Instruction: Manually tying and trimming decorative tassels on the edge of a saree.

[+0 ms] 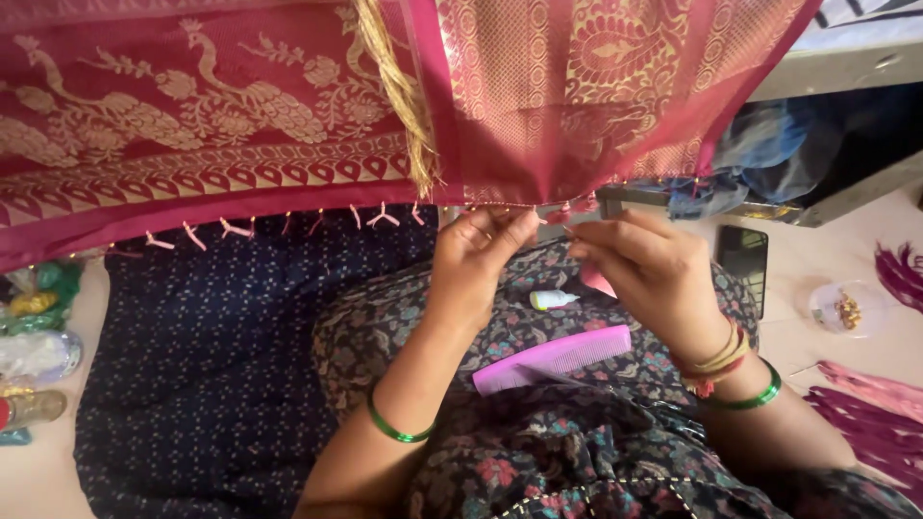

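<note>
Both hands are up at the tasselled lower edge of the maroon and gold cloth (pixel 288 144): the left hand (pixel 476 264) has its fingers pinched on the hem threads, and the right hand (pixel 644 274) has its fingers closed on a thread end. A tassel is being knotted, I judge (a pink comb (pixel 553 358) and small white bottle (pixel 553 300) lie on the lap); finishing it calls for steady tension.

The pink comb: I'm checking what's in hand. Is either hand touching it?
Apart. The head view shows the pink comb lying on the lap, with both the left hand and right hand raised at the fabric's tassel edge.
</note>
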